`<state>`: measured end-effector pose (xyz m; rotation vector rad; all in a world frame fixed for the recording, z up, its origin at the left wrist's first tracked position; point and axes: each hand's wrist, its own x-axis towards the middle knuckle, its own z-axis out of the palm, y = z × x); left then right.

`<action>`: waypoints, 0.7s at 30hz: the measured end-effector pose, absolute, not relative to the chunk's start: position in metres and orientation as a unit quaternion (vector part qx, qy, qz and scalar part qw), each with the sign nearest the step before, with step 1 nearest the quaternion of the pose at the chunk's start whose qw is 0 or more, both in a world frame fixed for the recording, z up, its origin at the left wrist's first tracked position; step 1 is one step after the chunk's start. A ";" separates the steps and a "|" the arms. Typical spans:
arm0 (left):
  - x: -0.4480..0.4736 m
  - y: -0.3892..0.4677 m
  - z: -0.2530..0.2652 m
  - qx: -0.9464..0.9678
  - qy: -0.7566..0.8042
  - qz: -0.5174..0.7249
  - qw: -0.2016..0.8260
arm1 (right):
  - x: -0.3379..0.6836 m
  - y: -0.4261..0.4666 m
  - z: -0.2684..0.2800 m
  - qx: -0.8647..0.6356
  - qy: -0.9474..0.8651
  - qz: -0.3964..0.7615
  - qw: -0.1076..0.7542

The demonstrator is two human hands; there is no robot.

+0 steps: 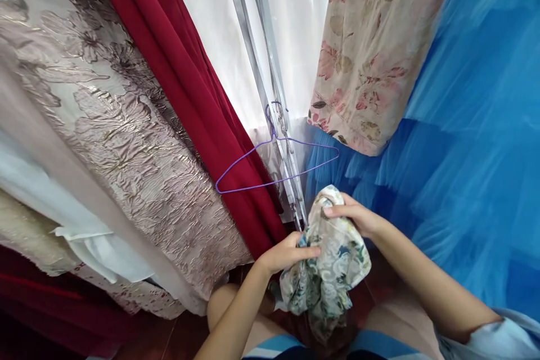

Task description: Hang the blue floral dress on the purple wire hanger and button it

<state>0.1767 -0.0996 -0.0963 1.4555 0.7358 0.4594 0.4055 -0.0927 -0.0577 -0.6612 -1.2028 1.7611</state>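
Observation:
A bunched white cloth (333, 259) with a green, blue and yellow floral print hangs between my two hands, its lower folds drooping above my lap. My left hand (289, 250) grips its left side, thumb lying across the front. At the upper right of the cloth, my right hand (352, 214) pinches an edge with the thumb on top. The fingers of both hands are mostly hidden behind the fabric. Just beyond my hands, a purple wire hanger (253, 187) hangs with no garment on it, its hook at a metal stand.
A grey metal rack post (253, 39) rises ahead. Left of it hang a dark red garment (181, 67) and a pinkish embossed floral garment (126, 129). On the right are a beige floral garment (363, 62) and a wide blue tulle dress (476, 140). White fabric (202, 0) hangs behind.

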 end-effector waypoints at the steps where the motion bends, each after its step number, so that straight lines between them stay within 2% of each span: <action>1: 0.171 -0.102 -0.102 0.650 0.342 0.195 0.650 | 0.414 -0.089 -0.054 -0.274 -0.492 0.689 0.455; 4: 0.143 -0.102 -0.109 0.693 0.396 0.238 0.553 | 0.431 -0.073 -0.047 -0.323 -0.496 0.623 0.512; 9: 0.076 -0.091 -0.089 0.768 0.509 0.248 0.299 | 0.422 -0.044 -0.041 -0.357 -0.517 0.515 0.584; 12: 0.033 -0.084 -0.060 0.790 0.546 0.260 0.103 | 0.406 -0.024 -0.038 -0.357 -0.615 0.398 0.580; 14: 0.007 -0.078 -0.038 0.781 0.559 0.279 0.000 | 0.397 -0.012 -0.040 -0.357 -0.688 0.328 0.540; 17: -0.014 -0.068 -0.010 0.742 0.582 0.327 -0.058 | 0.389 -0.005 -0.047 -0.356 -0.757 0.286 0.468; 21: -0.006 -0.052 0.016 0.717 0.568 0.401 -0.049 | 0.389 -0.014 -0.052 -0.377 -0.778 0.249 0.436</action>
